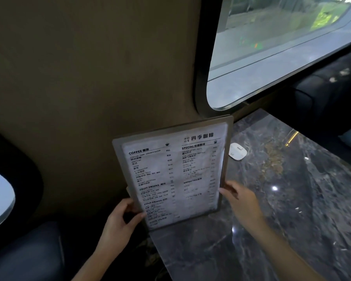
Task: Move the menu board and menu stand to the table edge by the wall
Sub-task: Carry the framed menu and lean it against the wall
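Note:
The menu board (171, 171) is a grey-framed sheet with printed drink lists, standing nearly upright at the wall-side edge of the dark marble table (272, 220). My left hand (122, 220) grips its lower left edge. My right hand (239, 196) holds its lower right edge. A sliver of something pale (127, 189) shows behind the board's left edge; I cannot tell if it is the menu stand.
A small white flat device (238, 151) lies on the table just right of the board. The brown wall (89, 98) is directly behind the board, with a rounded window (272, 47) above the table. Dark seats sit at the lower left and far right.

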### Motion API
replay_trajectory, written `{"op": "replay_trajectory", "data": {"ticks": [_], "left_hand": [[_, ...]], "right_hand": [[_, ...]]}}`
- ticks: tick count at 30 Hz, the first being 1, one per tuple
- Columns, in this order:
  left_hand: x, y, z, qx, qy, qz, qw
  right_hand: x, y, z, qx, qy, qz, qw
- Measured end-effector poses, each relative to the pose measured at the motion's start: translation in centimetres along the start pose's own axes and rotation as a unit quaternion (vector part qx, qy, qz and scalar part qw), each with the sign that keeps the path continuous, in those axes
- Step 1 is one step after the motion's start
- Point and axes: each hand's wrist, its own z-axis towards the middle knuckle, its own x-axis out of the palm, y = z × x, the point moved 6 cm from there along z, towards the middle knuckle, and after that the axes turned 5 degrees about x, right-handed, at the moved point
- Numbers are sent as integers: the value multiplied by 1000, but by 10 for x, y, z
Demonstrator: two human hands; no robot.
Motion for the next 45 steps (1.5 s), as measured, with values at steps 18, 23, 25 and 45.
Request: {"op": "replay_trajectory", "data": {"ticks": [18,23,25,45], "left_hand": [[34,28,-30,19,76,122,989],[36,25,-28,86,76,211,971],[36,23,-29,95,64,243,963],[10,20,8,42,-36,269,961]], "right_hand": [[27,-16,10,9,90,-74,993],[34,-29,2,31,98,-86,991],[35,-28,2,21,79,-97,992],[62,7,52,-9,22,-215,976]]}}
